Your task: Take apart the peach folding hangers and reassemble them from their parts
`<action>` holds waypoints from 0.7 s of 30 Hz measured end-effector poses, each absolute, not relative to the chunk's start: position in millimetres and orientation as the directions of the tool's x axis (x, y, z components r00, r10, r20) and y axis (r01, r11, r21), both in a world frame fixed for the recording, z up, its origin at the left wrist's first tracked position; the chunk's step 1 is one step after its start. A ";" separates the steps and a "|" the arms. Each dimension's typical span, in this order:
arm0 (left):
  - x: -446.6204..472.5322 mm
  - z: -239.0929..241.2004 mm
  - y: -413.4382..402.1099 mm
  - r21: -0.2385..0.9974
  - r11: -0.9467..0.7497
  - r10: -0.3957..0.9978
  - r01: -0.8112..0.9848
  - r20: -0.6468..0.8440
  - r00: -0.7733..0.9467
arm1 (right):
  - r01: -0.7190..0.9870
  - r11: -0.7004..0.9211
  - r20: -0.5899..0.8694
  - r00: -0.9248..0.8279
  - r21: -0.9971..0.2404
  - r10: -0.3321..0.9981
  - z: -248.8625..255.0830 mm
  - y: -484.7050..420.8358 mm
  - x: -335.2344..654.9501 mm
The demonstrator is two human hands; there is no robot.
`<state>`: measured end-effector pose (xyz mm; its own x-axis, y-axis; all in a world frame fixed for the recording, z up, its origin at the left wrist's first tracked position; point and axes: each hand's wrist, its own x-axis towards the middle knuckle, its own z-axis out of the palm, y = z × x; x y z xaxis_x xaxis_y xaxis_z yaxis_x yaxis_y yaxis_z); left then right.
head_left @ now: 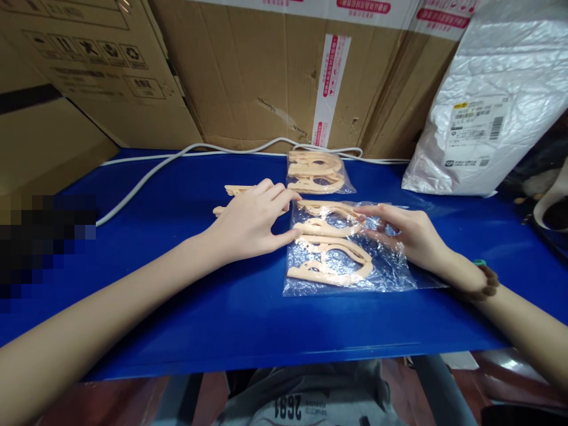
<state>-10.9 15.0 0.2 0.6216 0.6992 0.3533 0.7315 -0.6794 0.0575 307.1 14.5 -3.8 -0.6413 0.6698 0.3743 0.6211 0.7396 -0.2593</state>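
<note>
Beige folding hangers (331, 276), folded up, lie in a clear plastic bag (390, 278) on the blue table. My left hand (255, 222) reaches across to the bag's left edge, thumb and forefinger on either side of the upper hanger's left end. My right hand (408, 234) is at the right part of the bag, its fingertips closed around the curved right end of that upper hanger (328, 228). Shiny film covers part of the right fingers; I cannot tell whether they are inside the bag. More beige hangers (235, 190) lie partly hidden behind my left hand.
Behind the hands lies another clear bag of folded hangers (317, 171). A white cable (177, 155) runs along the back of the blue table (213, 319). Large cardboard boxes (248, 77) stand behind, and a white mailer bag (483, 112) leans at the right.
</note>
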 end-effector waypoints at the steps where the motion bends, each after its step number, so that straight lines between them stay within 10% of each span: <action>1: -10.8 0.2 15.0 0.059 -0.677 0.702 0.734 0.351 0.620 | 0.620 0.742 0.370 -0.646 -0.257 0.668 -3.2 14.1 307.1; 14: -19.4 6.9 20.8 0.037 -0.614 0.743 0.788 0.366 0.561 | 0.613 0.735 0.340 -0.652 -0.290 0.677 -2.6 12.9 306.4; 21: -62.2 15.3 43.8 0.097 -0.521 0.853 0.848 0.019 0.522 | 0.652 0.712 0.320 -0.638 -0.260 0.700 6.0 13.7 311.2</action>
